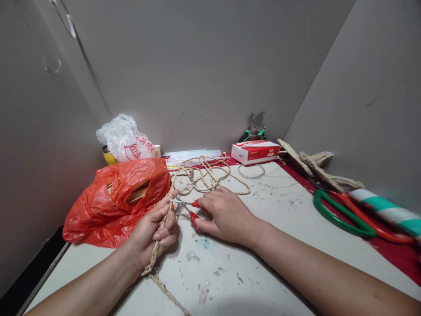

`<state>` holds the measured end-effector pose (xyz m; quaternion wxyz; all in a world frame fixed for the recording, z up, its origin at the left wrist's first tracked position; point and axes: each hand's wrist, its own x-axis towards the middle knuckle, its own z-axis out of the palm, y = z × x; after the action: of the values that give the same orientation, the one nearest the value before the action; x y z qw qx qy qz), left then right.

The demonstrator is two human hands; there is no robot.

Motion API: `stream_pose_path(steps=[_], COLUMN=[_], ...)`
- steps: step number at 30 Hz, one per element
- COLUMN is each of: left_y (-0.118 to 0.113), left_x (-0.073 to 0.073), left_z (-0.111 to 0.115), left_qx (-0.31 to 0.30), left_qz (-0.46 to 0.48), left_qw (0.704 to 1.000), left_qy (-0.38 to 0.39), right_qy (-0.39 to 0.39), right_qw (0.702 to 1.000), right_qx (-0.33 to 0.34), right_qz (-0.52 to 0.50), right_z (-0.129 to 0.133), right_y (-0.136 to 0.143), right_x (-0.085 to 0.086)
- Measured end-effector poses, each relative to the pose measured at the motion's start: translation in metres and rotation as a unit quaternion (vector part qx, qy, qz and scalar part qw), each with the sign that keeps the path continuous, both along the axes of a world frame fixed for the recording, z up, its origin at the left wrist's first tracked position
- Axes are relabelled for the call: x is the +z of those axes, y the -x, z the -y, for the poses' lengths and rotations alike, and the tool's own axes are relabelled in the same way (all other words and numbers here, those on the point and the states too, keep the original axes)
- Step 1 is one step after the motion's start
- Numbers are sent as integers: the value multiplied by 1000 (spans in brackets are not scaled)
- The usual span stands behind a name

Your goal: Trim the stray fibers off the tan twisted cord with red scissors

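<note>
A braided straw cord (154,253) runs up through my left hand (158,232), whose fingers are closed round it. My right hand (222,215) grips the red handles of small scissors (194,214). The scissor blades are parted and point left, at the cord beside my left fingertips; whether they touch it I cannot tell. More of the cord lies in loose loops (210,173) behind my hands, and its lower part trails towards the table's front edge.
An orange plastic bag (95,210) with wooden pieces sits left, a white bag (123,136) behind it. At the back are a tissue pack (255,152), pruning shears (256,127) and a wire ring (251,171). Large green-handled shears (342,219) and a striped roll (388,210) lie right.
</note>
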<state>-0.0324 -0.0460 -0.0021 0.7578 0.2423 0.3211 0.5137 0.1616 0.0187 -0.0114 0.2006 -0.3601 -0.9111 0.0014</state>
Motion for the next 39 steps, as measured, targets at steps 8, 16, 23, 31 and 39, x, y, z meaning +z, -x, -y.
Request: stream_pose_path(steps=[8, 16, 23, 31, 39], left_y=[1, -1, -2, -3, -5], left_x=[1, 0, -6, -4, -7], left_z=[-1, 0, 1, -1, 5], left_qx=[-9, -6, -19, -1, -32], left_qz=[4, -24, -68, -70, -90], left_qw=[1000, 1000, 997, 997, 995], left_qy=[16, 0, -14, -13, -10], right_qy=[23, 10, -9, 21, 366], right_qw=[999, 999, 999, 1000, 863], right_qx=[8, 14, 2, 2, 61], right_qz=[49, 47, 38, -19, -343], right_z=[0, 1, 3, 0, 1], right_y=[2, 2, 3, 2, 14], right_x=[2, 2, 2, -3, -10])
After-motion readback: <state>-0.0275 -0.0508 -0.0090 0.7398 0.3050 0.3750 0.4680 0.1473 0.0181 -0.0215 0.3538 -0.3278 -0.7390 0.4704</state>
